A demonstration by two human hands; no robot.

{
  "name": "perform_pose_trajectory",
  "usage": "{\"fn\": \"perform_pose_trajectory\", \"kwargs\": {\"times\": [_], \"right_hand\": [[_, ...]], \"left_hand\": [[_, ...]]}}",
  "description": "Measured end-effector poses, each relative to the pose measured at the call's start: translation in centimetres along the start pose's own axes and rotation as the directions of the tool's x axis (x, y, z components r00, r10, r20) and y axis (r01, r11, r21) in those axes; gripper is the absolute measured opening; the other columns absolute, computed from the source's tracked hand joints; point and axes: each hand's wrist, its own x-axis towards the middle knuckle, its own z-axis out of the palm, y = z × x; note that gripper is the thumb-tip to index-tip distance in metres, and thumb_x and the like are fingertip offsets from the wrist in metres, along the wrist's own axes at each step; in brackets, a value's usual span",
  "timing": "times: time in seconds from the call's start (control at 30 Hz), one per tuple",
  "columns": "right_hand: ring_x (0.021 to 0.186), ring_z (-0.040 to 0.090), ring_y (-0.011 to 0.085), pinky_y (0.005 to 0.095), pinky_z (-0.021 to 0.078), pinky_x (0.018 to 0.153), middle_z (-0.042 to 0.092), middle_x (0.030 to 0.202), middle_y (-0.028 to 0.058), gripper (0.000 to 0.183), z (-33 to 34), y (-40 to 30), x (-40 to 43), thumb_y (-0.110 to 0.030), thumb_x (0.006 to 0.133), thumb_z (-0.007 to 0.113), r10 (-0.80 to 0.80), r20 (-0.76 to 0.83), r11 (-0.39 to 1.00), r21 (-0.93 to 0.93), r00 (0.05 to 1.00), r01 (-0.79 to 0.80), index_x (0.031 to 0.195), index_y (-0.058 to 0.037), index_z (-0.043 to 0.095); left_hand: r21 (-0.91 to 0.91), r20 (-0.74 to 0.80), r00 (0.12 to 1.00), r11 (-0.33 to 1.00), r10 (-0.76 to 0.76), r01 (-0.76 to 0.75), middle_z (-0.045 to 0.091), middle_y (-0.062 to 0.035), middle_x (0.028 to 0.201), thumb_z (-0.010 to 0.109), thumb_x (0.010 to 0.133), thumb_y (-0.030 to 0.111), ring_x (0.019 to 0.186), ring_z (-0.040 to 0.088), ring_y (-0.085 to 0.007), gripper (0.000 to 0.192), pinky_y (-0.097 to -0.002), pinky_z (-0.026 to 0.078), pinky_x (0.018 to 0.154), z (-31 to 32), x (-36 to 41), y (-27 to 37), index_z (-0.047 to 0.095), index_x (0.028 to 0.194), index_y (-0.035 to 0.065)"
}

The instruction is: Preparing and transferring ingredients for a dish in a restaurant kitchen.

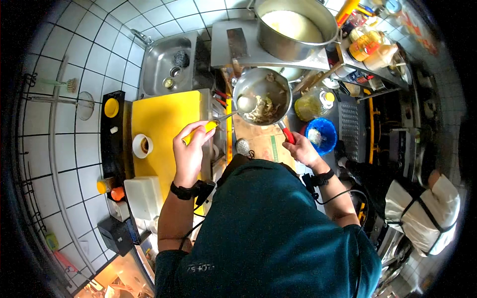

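Observation:
My left hand (190,151) holds a ladle (247,102) by its yellow handle. The ladle's round bowl is inside a metal saucepan (275,83), at its left side. Pale, shredded-looking food (262,111) lies at the near side of the pan bottom, with a small piece stuck at the far side. My right hand (305,149) grips the saucepan by its red handle (287,134). The pan is held over a brown cardboard sheet (261,139). What exactly the food is, I cannot tell.
To the left are a yellow cutting board (164,115), a white bowl (142,145) and a steel sink (151,69). A large pot (277,43) of pale liquid stands ahead. An oil jug (311,106) and blue-lined bin (323,147) are right. Another person's white apron (404,208) shows further right.

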Motion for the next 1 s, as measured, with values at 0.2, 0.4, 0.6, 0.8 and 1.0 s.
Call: {"fn": "perform_pose_trajectory", "kwargs": {"times": [0.2, 0.4, 0.6, 0.8, 1.0], "right_hand": [[0.05, 0.051, 0.0093, 0.0293, 0.039, 0.045, 0.053, 0.067, -0.0021, 0.024, 2.6, -3.0, 2.6, -0.024, 0.103, 0.072, 0.079, 0.053, 0.982, 0.166, 0.995, -0.087, 0.102, -0.0049, 0.058], [0.045, 0.047, 0.0082, 0.0261, 0.0353, 0.042, 0.051, 0.063, -0.0029, 0.019, 3.5, -5.2, 2.1, -0.02, 0.106, 0.068, 0.154, 0.03, 0.952, 0.262, 0.988, -0.157, 0.112, -0.0048, 0.059], [0.05, 0.049, 0.0068, 0.0248, 0.0379, 0.045, 0.052, 0.066, -0.0059, 0.02, 1.0, -7.7, -1.7, -0.024, 0.105, 0.071, 0.148, 0.014, 0.934, 0.326, 0.989, -0.145, 0.109, -0.0067, 0.062], [0.048, 0.046, 0.006, 0.0233, 0.0357, 0.044, 0.052, 0.065, -0.0054, 0.018, -2.8, -12.8, -5.4, -0.02, 0.104, 0.071, 0.168, -0.043, 0.863, 0.489, 0.985, -0.126, 0.106, -0.0085, 0.058], [0.047, 0.044, 0.005, 0.0218, 0.0349, 0.044, 0.049, 0.065, -0.0074, 0.02, -11.0, -17.5, -5.9, -0.02, 0.104, 0.071, 0.151, -0.165, 0.844, 0.535, 0.975, -0.04, 0.115, -0.0062, 0.061]], "left_hand": [[-0.407, -0.148, 0.988, 0.909, 0.036, -0.094, 0.07, -0.0191, 0.118, 0.067, 0.102, 0.008, 0.109, 0.073, -0.0338, 0.016, -0.0506, 0.059, 0.111, -7.9, 5.6, 2.3, 0.07, 0.108, -0.0066], [0.029, -0.379, 0.901, 0.976, 0.213, -0.218, 0.069, -0.0213, 0.135, 0.064, 0.104, 0.009, 0.118, 0.072, -0.0411, 0.024, -0.0439, 0.057, 0.109, -16.7, 15.4, 0.6, 0.07, 0.121, -0.0073], [0.914, 0.286, 0.826, 0.119, 0.485, -0.387, 0.066, -0.0258, 0.143, 0.062, 0.105, 0.009, 0.122, 0.07, -0.0426, 0.029, -0.0463, 0.058, 0.103, -18.6, 19.9, -0.1, 0.07, 0.13, -0.0047], [0.741, 0.296, 0.713, 0.318, 0.635, -0.591, 0.07, -0.021, 0.14, 0.066, 0.102, 0.001, 0.125, 0.07, -0.0347, 0.031, -0.0424, 0.057, 0.105, -10.2, 20.1, 5.8, 0.071, 0.132, -0.0037], [0.448, 0.555, 0.544, 0.325, 0.629, -0.833, 0.074, -0.0175, 0.135, 0.071, 0.102, 0.008, 0.121, 0.073, -0.0287, 0.032, -0.0387, 0.059, 0.101, 6.1, 24.5, 6.9, 0.073, 0.134, 0.0027]]}}
